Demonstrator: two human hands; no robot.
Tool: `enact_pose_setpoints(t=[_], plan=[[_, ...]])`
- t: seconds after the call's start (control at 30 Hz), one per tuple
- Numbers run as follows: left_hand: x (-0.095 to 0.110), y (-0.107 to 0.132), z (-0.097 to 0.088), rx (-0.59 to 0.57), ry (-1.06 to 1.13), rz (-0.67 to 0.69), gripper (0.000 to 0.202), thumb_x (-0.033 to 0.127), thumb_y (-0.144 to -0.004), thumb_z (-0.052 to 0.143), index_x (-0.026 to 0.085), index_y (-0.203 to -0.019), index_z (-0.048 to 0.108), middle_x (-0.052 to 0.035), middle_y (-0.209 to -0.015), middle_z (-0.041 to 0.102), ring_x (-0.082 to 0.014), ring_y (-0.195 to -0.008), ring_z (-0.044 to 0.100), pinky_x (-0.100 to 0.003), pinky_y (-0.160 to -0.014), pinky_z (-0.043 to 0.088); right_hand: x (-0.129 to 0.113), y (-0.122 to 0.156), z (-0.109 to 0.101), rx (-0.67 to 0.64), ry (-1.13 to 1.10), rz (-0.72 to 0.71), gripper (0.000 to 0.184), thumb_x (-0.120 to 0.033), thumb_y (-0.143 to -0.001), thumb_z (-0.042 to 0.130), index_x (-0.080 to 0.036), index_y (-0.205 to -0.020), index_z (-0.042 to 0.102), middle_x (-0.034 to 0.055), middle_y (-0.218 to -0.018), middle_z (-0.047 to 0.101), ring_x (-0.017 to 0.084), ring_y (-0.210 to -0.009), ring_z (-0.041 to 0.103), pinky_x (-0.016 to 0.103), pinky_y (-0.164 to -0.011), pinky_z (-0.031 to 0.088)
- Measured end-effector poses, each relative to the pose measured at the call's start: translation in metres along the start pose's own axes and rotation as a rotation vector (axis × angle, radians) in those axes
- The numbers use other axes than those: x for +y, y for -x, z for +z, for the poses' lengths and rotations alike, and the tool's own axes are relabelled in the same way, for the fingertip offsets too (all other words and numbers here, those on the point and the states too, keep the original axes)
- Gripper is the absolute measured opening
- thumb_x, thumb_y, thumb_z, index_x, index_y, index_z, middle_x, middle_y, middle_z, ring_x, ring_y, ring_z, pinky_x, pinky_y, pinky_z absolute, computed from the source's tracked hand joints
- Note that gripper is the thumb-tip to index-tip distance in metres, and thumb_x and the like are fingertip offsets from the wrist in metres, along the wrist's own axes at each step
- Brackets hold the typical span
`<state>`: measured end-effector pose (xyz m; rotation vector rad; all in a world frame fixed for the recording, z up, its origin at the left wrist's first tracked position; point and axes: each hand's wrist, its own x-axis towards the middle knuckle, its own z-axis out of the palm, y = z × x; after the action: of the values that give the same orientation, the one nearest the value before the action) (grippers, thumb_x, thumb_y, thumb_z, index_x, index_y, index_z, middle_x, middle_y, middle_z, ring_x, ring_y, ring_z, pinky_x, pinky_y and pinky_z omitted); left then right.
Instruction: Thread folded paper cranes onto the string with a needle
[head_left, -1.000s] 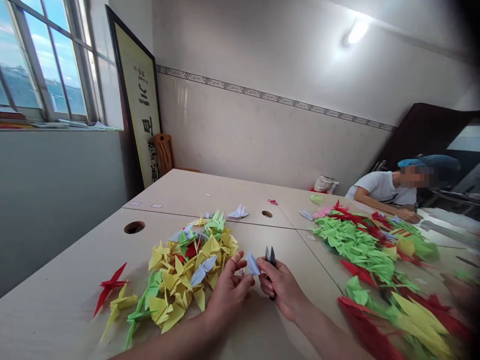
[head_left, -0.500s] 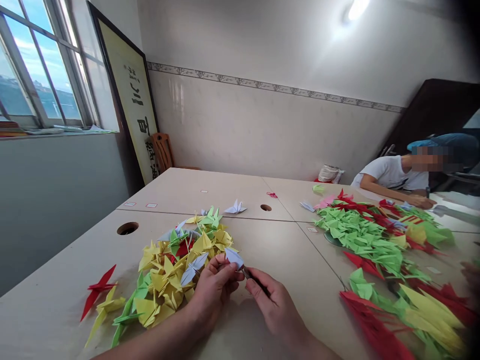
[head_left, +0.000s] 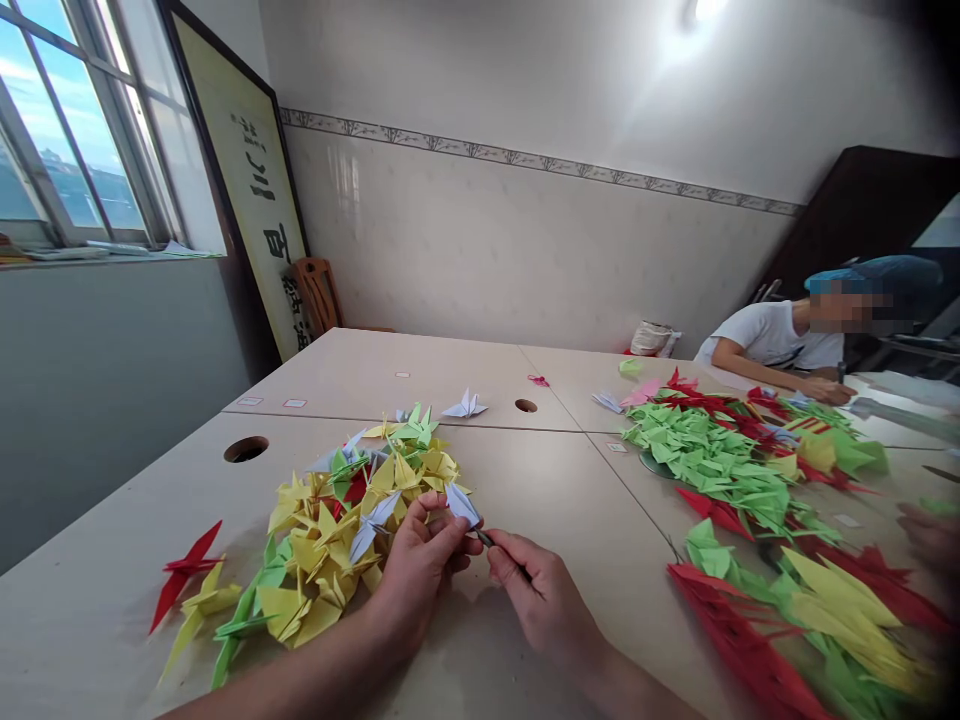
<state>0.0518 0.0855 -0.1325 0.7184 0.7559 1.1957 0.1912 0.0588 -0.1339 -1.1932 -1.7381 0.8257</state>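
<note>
My left hand (head_left: 420, 570) is closed, pinching a small pale blue folded paper piece (head_left: 462, 503) at the right edge of a pile of folded paper cranes (head_left: 345, 520), mostly yellow with some green, red and blue. Close beside it, my right hand (head_left: 540, 595) is closed round a small dark tool (head_left: 486, 540). The tool's tip points at the blue paper. Both hands hover just over the beige table (head_left: 555, 490).
A red paper crane (head_left: 187, 570) lies alone at the left. A larger heap of green, red and yellow paper pieces (head_left: 750, 500) covers the table's right side. Another person (head_left: 787, 345) sits at the far right corner. Cable holes (head_left: 246, 448) pierce the tabletop. A framed panel leans against the wall.
My hands have shifted left towards the crane pile. The dark tool, earlier upright with two blades showing, now lies low in my right hand, pointing at the blue paper.
</note>
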Motion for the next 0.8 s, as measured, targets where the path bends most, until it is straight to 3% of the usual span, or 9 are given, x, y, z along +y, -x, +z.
enact_pose_setpoints(t=[0.23, 0.4, 0.53, 0.8], plan=[[-0.0047, -0.0040, -0.0012, 0.049, -0.128, 0.136, 0.034, 0.029, -0.059, 0.073, 0.019, -0.073, 0.044, 0.0049, -0.065, 0.057, -0.0104, -0.059, 0.058, -0.020, -0.056, 0.040, -0.0028, 0.0012, -0.0052, 0.069, 0.002, -0.056, 0.026, -0.032, -0.086, 0.044, -0.017, -0.095, 0.062, 0.0047, -0.076, 0.061, 0.016, -0.069, 0.053, 0.022, -0.063, 0.041], [-0.0063, -0.0069, -0.0026, 0.023, -0.145, 0.187, 0.028, 0.022, -0.056, 0.075, 0.016, -0.066, 0.050, 0.0017, -0.066, 0.060, -0.0104, -0.064, 0.055, -0.020, -0.060, 0.041, -0.0053, 0.0007, -0.0040, 0.024, 0.014, -0.060, 0.028, -0.031, -0.088, 0.040, -0.016, -0.094, 0.063, 0.0031, -0.071, 0.058, 0.014, -0.065, 0.051, 0.021, -0.060, 0.040], [-0.0067, -0.0063, -0.0033, 0.013, -0.143, 0.207, 0.027, 0.019, -0.053, 0.076, 0.016, -0.063, 0.051, -0.0014, -0.074, 0.063, -0.0134, -0.073, 0.057, -0.023, -0.069, 0.043, -0.0053, 0.0005, -0.0019, 0.008, 0.021, -0.032, 0.029, -0.031, -0.088, 0.040, -0.016, -0.092, 0.063, 0.0014, -0.068, 0.056, 0.013, -0.062, 0.050, 0.021, -0.058, 0.038], [-0.0089, -0.0076, -0.0043, 0.004, -0.167, 0.218, 0.028, 0.019, -0.053, 0.077, 0.015, -0.064, 0.051, -0.0016, -0.075, 0.062, -0.0119, -0.072, 0.055, -0.022, -0.068, 0.044, -0.0040, 0.0017, -0.0012, 0.009, 0.116, -0.040, 0.029, -0.031, -0.089, 0.038, -0.016, -0.082, 0.061, 0.0006, -0.066, 0.055, 0.013, -0.060, 0.048, 0.021, -0.056, 0.037]])
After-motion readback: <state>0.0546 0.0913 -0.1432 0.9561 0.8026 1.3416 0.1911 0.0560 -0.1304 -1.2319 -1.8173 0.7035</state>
